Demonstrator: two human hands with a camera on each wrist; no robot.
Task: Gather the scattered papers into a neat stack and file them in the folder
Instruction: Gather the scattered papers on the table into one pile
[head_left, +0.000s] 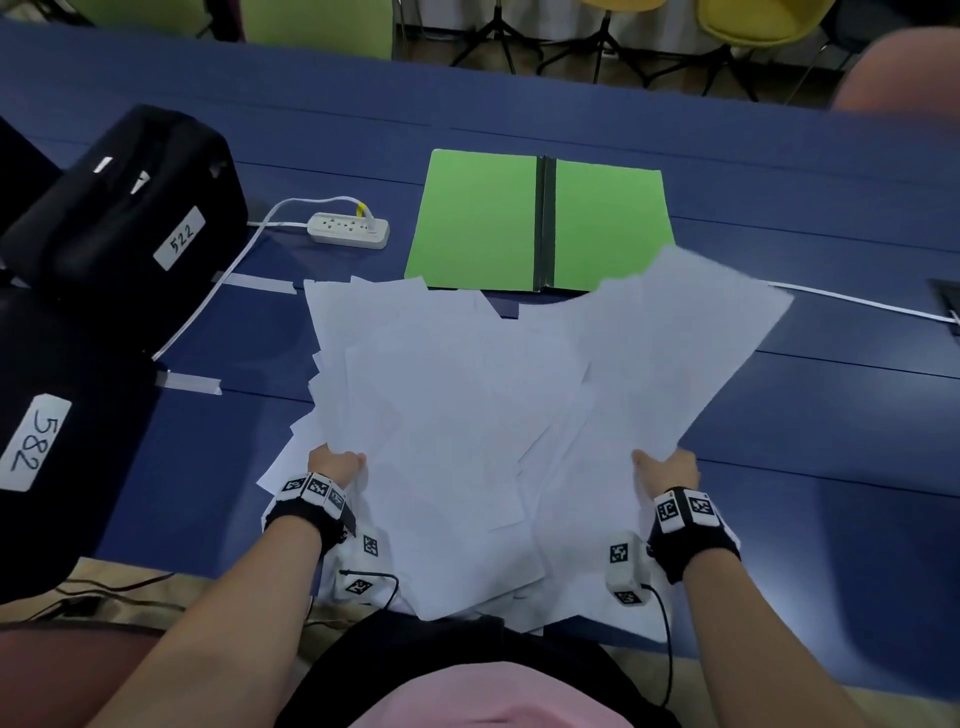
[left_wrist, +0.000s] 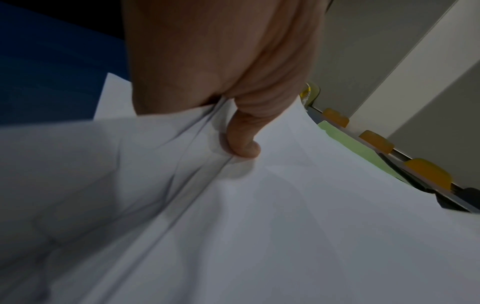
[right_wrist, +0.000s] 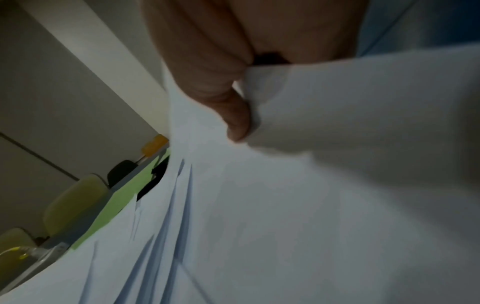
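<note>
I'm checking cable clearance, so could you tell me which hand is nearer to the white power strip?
Left. The left hand grips the papers at their left edge, on the power strip's side; the right hand grips their right edge, farther across the table.

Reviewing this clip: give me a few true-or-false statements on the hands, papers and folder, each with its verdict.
1. The green card folder lies open on the blue table. True.
2. The loose white paper sheets are squared into a neat stack. False: they fan out unevenly.
3. The left hand grips the sheets. True.
4. The right hand rests empty on the table. False: it grips the sheets too.
5. The white power strip sits right of the folder. False: it sits left.
</note>
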